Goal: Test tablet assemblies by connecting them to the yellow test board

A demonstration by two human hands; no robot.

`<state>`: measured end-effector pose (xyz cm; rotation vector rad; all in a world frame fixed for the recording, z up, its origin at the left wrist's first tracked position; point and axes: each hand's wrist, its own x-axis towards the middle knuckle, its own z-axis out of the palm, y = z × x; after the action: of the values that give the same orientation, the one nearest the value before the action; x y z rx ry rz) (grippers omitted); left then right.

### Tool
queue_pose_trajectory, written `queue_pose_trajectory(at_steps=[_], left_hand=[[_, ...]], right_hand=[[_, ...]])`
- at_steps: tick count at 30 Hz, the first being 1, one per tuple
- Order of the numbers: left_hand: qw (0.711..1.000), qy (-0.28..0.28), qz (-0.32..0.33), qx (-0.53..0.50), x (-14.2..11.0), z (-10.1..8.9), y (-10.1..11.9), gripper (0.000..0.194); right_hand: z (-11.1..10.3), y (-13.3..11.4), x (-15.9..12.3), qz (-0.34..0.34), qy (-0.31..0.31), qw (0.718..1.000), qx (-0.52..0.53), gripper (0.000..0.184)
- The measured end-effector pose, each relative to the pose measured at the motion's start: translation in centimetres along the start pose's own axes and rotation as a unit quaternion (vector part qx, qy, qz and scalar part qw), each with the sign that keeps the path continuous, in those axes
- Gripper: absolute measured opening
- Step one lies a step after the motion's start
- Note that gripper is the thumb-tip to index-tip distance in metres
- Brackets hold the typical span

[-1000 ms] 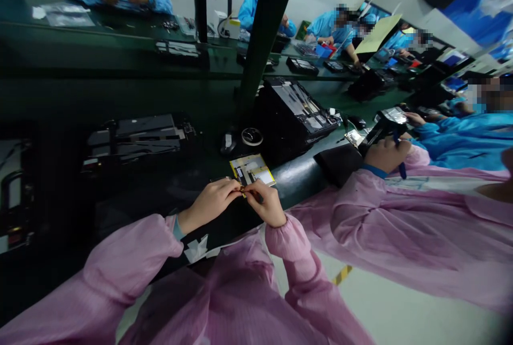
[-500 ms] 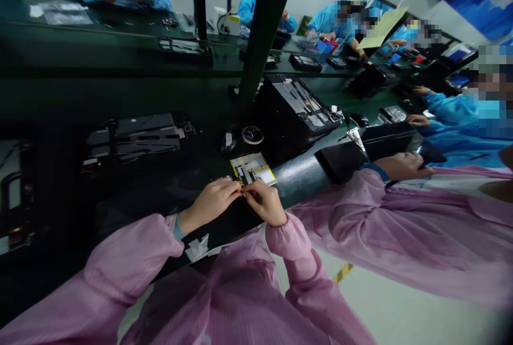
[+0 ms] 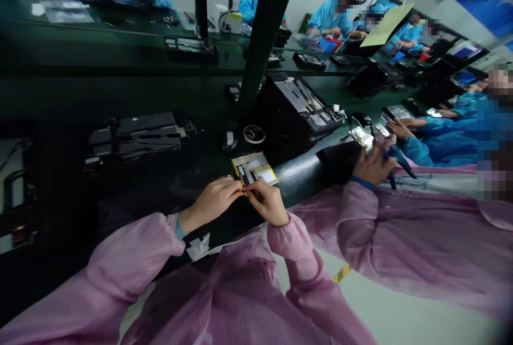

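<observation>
My left hand and my right hand meet just above the near edge of the dark bench. The fingers of both are closed in a pinch on a small gold-coloured part, mostly hidden by the fingertips. Right behind it lies a flat grey panel with yellow edges and a small white label. Whether the gold part is joined to this panel, I cannot tell.
Left of centre lies a tray of dark device parts. A tall black tray stack stands behind, near a roll of tape and an upright post. On the right, a co-worker's hand holds a dark blue tool.
My hands stay together at the same spot with hardly any movement. The neighbouring co-worker's hand at right has risen and turned, now showing a blue tool.
</observation>
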<state>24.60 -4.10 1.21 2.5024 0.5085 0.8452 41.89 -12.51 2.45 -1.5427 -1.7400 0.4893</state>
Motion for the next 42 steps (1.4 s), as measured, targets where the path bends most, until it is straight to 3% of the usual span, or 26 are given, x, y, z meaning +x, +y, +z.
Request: queue_pose_trajectory(at_steps=[12,17,23,28,31,33,36,39,42], left_hand=[[0.999,-0.015,-0.016,-0.040,-0.1,0.3,-0.1,0.011],[0.999,-0.030,-0.007,-0.018,-0.3,0.4,-0.3,0.017],[1.000,-0.027,0.010,0.006,-0.5,0.5,-0.3,0.017],[0.999,-0.050,-0.004,-0.004,-0.4,0.5,-0.3,0.020],[0.998,-0.060,-0.018,-0.025,-0.2,0.4,0.1,0.015],[0.997,-0.071,-0.014,-0.028,-0.1,0.3,0.3,0.012],[0.997,-0.070,-0.015,-0.024,0.1,0.2,0.5,0.013],[0.997,-0.061,-0.032,-0.027,0.2,0.1,0.3,0.015],[0.997,-0.058,-0.038,-0.031,0.4,0.3,0.1,0.017]], right_hand=[[-0.1,0.0,0.0,-0.023,-0.018,0.999,-0.020,0.010],[-0.6,0.5,0.4,-0.078,-0.047,0.995,-0.048,0.010],[-0.2,0.7,0.7,-0.091,-0.067,0.991,-0.072,0.012],[-0.5,0.5,0.7,-0.100,-0.057,0.993,-0.032,0.010],[-1.9,1.9,1.6,-0.073,-0.083,0.993,0.050,0.016],[-2.5,3.7,2.8,-0.026,-0.039,0.997,0.064,0.025],[-1.8,7.1,4.8,0.018,0.032,0.998,-0.051,0.028],[-0.3,9.4,5.9,-0.013,0.022,0.985,-0.169,0.023],[0.4,10.2,5.8,-0.045,0.028,0.977,-0.207,0.024]])
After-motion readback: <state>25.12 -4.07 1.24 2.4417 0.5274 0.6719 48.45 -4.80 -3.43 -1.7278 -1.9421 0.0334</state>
